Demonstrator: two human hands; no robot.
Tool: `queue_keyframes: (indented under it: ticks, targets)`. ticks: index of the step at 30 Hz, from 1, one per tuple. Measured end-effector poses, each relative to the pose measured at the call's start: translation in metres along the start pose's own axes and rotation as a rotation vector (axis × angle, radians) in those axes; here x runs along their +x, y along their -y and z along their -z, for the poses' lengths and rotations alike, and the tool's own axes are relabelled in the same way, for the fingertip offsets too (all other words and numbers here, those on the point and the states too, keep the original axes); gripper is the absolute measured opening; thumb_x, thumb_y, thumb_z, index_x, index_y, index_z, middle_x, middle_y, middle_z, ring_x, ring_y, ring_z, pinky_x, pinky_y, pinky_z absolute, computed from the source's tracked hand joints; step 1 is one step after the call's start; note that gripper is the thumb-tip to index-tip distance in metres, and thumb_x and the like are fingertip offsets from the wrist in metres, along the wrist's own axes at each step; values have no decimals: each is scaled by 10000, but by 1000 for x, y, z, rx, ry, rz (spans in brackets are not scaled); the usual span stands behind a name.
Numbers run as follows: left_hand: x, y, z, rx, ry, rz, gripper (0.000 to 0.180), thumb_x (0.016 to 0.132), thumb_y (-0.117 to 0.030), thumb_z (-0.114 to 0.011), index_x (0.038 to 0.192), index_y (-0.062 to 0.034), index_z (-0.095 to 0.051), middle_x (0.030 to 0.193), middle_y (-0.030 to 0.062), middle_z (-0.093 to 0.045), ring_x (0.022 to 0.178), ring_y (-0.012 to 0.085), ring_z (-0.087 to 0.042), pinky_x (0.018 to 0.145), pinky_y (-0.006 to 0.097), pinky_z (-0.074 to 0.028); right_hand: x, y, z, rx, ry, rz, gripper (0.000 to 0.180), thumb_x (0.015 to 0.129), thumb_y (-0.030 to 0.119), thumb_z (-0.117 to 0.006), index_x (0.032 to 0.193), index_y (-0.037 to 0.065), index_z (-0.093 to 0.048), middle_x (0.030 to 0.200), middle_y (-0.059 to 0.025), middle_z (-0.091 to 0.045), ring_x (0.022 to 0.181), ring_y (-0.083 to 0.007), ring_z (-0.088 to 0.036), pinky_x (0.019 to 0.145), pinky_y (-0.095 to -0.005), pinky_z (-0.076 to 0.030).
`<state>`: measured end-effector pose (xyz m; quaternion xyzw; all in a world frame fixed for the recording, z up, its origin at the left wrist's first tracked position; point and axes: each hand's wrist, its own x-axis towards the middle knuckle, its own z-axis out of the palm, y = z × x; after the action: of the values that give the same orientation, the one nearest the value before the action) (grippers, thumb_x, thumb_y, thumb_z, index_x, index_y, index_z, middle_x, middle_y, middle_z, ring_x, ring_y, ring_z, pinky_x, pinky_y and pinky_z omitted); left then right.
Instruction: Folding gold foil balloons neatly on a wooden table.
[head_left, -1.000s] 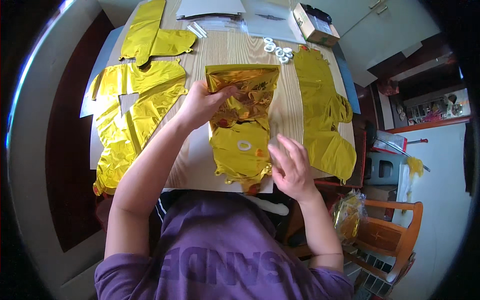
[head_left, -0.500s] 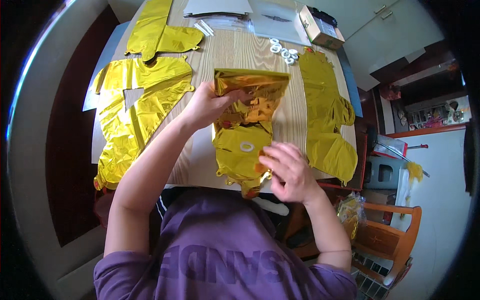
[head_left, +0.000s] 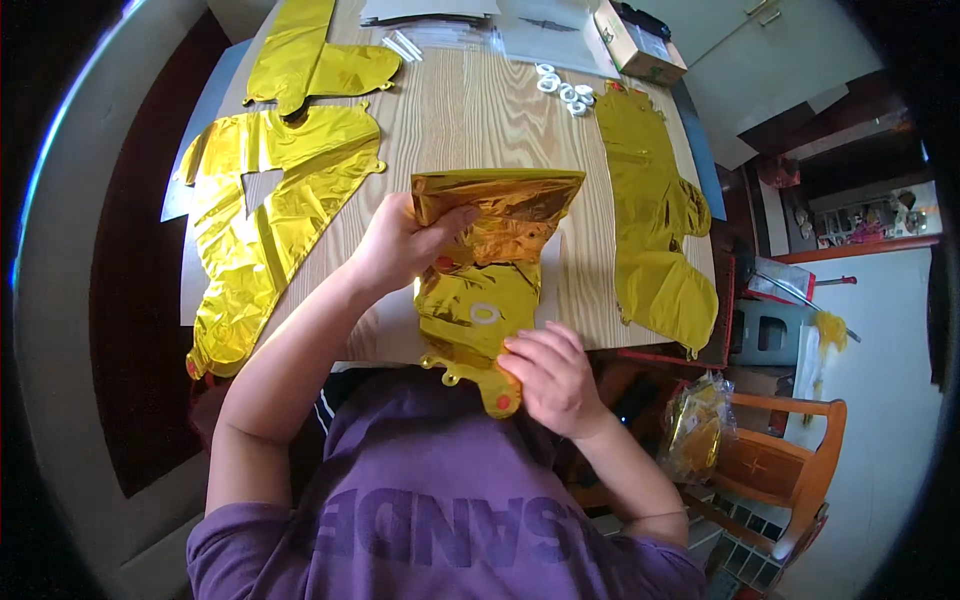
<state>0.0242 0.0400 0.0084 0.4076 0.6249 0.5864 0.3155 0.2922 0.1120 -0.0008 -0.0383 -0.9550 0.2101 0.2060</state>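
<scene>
A flat gold foil balloon, partly folded, spans the space between my hands at the table's near edge. My left hand is closed on its upper left part, thumb across the shiny fold. The top edge is raised off the table. At the lower right edge my right hand pinches the foil near a rounded tab with a red spot. On the balloon's middle lies a small white ring. Little tabs with holes line the lower left edge. The right fingertips are partly hidden.
Left stand two flat gold foil balloons, one farther back, one nearer; another lies right. White rings, white sticks, a clear sheet and a cardboard box sit farther back. A wooden chair stands lower right.
The held balloon's top edge has come lower and nearer to me. My right hand has moved down and slightly left, and the lower tab now reaches nearer to my body.
</scene>
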Motion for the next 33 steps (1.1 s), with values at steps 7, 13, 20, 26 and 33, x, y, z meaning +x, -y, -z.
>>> queue_keyframes:
  ticks: [7, 13, 20, 26, 33]
  targets:
    - [0, -13, -6, 16, 19, 42, 238, 990, -159, -661, 1158, 5, -699, 909, 31, -735, 811, 48, -592, 713, 277, -537, 66, -17, 36, 311, 177, -146, 170, 849, 0, -646, 998, 46, -714, 941, -120, -710, 897, -322, -678, 849, -418, -518]
    - [2, -19, -8, 6, 38, 145, 239, 993, -171, -650, 1166, -13, -698, 872, 39, -731, 707, 62, -580, 635, 291, -530, 85, -19, -1, -27, 62, -529, 269, 857, 146, -740, 1088, 26, -676, 917, -153, -710, 791, -356, -665, 762, -434, -535]
    - [4, -9, -8, 62, -4, -15, 243, 997, -183, -645, 1156, -5, -690, 851, 59, -724, 720, 62, -563, 654, 296, -523, 68, -3, -19, -499, -193, -71, 149, 852, 152, -634, 972, 63, -628, 898, -63, -579, 875, -239, -554, 778, -390, -439]
    - [4, -5, -13, 29, -34, -36, 228, 993, -162, -651, 1138, 7, -698, 876, 49, -733, 758, 64, -559, 689, 293, -524, 54, 21, -40, -339, -104, -214, 470, 803, 153, -745, 1244, 40, -627, 1316, -185, -572, 1182, -395, -541, 977, -476, -458]
    - [5, -5, -9, 71, -39, 49, 215, 989, -161, -657, 1117, 5, -705, 774, 8, -692, 654, 43, -533, 595, 277, -508, 51, 22, -45, -306, -49, -194, 425, 832, 180, -729, 1217, 33, -623, 1301, -211, -589, 1201, -402, -543, 1050, -561, -389]
